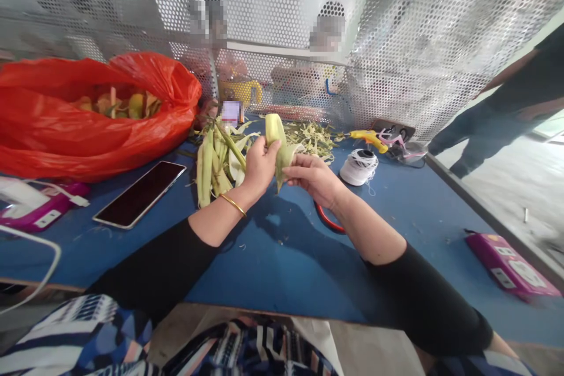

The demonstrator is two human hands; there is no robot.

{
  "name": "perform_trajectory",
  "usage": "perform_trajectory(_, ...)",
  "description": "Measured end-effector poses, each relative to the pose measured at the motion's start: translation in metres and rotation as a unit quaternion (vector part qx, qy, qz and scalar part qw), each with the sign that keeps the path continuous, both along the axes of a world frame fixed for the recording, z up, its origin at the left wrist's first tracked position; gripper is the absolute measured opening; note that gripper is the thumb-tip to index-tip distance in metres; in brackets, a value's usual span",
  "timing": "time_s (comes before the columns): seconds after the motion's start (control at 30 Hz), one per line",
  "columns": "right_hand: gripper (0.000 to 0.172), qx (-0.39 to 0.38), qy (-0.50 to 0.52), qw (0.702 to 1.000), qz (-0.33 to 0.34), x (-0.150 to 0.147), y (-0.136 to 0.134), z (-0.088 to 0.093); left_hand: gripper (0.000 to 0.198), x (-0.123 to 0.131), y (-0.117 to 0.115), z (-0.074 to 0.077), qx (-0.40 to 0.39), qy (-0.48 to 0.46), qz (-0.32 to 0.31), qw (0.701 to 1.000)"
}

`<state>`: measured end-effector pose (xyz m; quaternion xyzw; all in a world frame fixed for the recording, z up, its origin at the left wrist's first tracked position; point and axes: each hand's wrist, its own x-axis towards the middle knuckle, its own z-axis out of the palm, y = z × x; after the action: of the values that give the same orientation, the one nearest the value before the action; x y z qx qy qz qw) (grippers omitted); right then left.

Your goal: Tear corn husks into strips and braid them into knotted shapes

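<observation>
Between my hands is a pale green corn husk (275, 128), held above the middle of the blue table. My left hand (259, 165) is closed round it, thumb pressed on its front. On the other side, my right hand (315, 175) pinches a loose leaf of the same husk near its lower end. Whole husks (207, 167) lie in a pile just left of my left hand. Behind my hands are thin shredded husk strips (315, 138). A red curved handle (326, 220) shows partly from under my right wrist.
A red plastic bag (53, 129) stands at the left behind a phone (141, 194). White thread (359, 167), a yellow glue gun (370, 139) and clear safety glasses (408, 150) lie at the right. Purple power strips (513, 264) sit near both sides. A perforated metal screen (282, 0) rises behind; people are beyond it.
</observation>
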<state>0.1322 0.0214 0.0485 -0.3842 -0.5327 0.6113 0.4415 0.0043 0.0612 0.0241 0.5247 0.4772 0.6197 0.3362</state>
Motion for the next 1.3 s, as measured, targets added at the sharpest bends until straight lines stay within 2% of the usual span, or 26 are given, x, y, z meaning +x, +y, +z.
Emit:
perform_trajectory(0.13,0.029,0.022,-0.049,0.999,-0.003,-0.002,0.001,-0.005,0.017,0.0,0.003,0.001,-0.02,-0.063,0.014,0.998)
perform_trajectory(0.2,0.027,0.057,-0.079,0.995,-0.037,-0.003,0.002,-0.009,0.022,0.003,-0.001,0.003,-0.083,-0.134,-0.014,0.987)
perform_trajectory(0.27,0.025,0.093,-0.097,0.988,-0.081,-0.004,0.004,-0.012,0.027,0.007,-0.008,0.007,-0.168,-0.204,-0.064,0.962)
perform_trajectory(0.37,0.023,0.12,-0.132,0.976,-0.125,-0.004,0.006,-0.015,0.028,0.014,-0.018,0.009,-0.225,-0.234,-0.108,0.94)
perform_trajectory(0.47,0.022,0.111,-0.176,0.971,-0.118,-0.005,0.005,-0.015,0.027,0.016,-0.019,0.002,-0.199,-0.196,-0.068,0.958)
perform_trajectory(0.57,0.022,0.077,-0.184,0.976,-0.083,-0.008,0.001,-0.013,0.032,0.012,-0.012,-0.007,-0.114,-0.113,0.017,0.987)
perform_trajectory(0.67,0.022,0.062,-0.167,0.982,-0.057,-0.008,0.0,-0.011,0.034,0.009,-0.007,-0.013,-0.046,-0.046,0.049,0.997)
perform_trajectory(0.8,0.023,0.001,-0.103,0.994,-0.039,0.001,0.006,-0.009,0.032,0.011,-0.008,-0.011,0.003,-0.057,-0.002,0.998)
perform_trajectory(0.9,0.034,-0.071,-0.03,0.995,-0.06,0.007,0.012,-0.008,0.026,0.016,-0.014,-0.007,-0.007,-0.095,-0.07,0.993)
perform_trajectory(1.0,0.034,-0.08,0.025,0.991,-0.104,0.01,0.016,-0.009,0.025,0.019,-0.021,-0.006,-0.03,-0.082,-0.119,0.989)
perform_trajectory(1.17,0.02,-0.083,0.09,0.97,-0.209,0.01,0.017,-0.014,0.034,0.02,-0.028,-0.009,-0.025,-0.017,-0.112,0.993)
perform_trajectory(1.3,0.019,-0.03,0.065,0.969,-0.238,0.008,0.014,-0.013,0.034,0.019,-0.027,-0.01,-0.026,-0.003,-0.096,0.995)
